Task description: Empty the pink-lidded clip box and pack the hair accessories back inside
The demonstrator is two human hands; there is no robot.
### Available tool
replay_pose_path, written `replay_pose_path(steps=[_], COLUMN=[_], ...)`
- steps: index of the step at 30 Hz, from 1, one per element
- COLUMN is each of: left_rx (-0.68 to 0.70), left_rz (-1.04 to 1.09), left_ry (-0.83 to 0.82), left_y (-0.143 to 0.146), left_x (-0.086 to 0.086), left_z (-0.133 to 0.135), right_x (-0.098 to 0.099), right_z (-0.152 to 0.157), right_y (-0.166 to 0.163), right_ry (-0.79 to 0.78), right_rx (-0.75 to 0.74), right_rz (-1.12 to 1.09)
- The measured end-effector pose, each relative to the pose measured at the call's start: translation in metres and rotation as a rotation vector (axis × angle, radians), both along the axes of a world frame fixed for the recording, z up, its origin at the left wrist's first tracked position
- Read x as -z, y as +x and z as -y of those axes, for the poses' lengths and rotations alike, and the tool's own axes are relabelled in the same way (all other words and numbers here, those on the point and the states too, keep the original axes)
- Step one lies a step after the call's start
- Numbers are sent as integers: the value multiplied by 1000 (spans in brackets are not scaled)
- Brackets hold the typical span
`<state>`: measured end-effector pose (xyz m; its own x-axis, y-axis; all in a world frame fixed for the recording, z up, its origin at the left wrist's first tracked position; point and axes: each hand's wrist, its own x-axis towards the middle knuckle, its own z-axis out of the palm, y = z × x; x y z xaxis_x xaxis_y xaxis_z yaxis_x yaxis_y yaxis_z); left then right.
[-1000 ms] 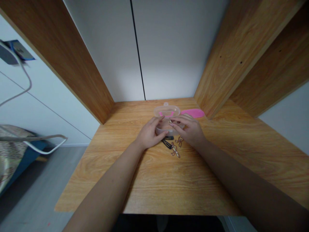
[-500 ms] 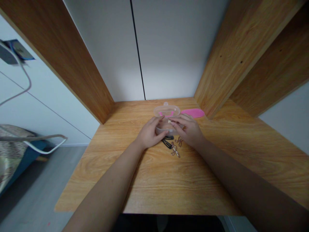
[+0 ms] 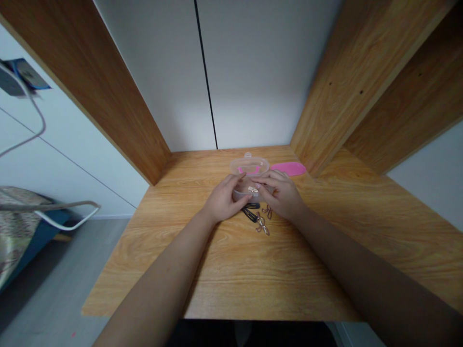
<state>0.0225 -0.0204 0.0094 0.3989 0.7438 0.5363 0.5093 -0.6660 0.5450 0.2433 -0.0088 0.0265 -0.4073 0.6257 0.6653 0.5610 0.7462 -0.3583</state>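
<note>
Box (image 3: 244,185) gripped by left hand (image 3: 227,198) | gold clip (image 3: 253,190) seen beside right hand (image 3: 282,193) | right-hand grasp cannot be confirmed

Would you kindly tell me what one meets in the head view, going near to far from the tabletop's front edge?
Looped metal piece → translucent container base → open lid → white back panel.

Dim light, soft glow low on white panel (image 3: 253,118), edges stretched
</note>
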Motion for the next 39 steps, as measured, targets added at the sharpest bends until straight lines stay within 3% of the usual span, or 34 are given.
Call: replay_pose_path(steps=[24, 39], left_rx=[-44, -279], left_rz=[-20, -10], left_ry=[-9, -3], left_y=[0, -2], left_x=[-2, 3], left_z=[0, -6], right_x=[-1, -2], right_z=[2, 2], right_y=[-1, -3], right_ry=[-5, 62], right_rx=[-3, -30], right_rz=[-55, -159])
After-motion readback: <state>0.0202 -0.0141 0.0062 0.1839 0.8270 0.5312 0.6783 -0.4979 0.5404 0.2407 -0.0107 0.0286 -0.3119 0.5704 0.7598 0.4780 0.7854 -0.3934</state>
